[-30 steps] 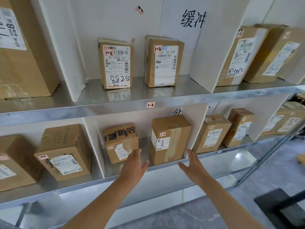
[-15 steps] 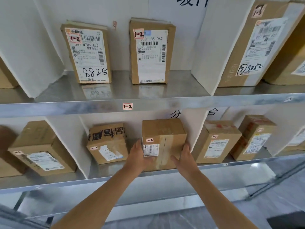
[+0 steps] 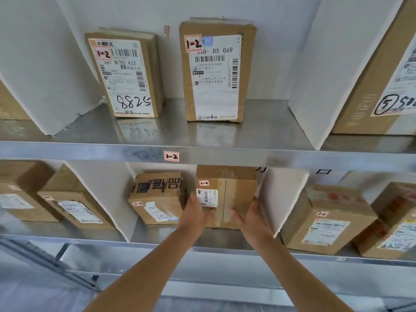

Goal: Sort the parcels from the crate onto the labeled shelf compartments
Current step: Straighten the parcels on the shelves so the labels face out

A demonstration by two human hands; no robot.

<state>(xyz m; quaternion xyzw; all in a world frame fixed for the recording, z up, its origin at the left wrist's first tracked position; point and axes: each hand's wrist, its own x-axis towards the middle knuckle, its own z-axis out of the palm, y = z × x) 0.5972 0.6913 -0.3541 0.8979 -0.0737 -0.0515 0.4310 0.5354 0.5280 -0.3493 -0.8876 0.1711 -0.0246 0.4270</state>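
Left hand and right hand now clasp the 2-2 parcel between them, fingers curled round its sides. A second ago both hovered open.

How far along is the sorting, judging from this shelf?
Done: two parcels tagged 1-2 stand above the 1-2 shelf label, and a printed box tagged 2-2 sits below. In hand: left hand and right hand grip a tall box tagged 2-2 beside it. Left: releasing it; the crate is out of view, so remaining parcels are unknown.
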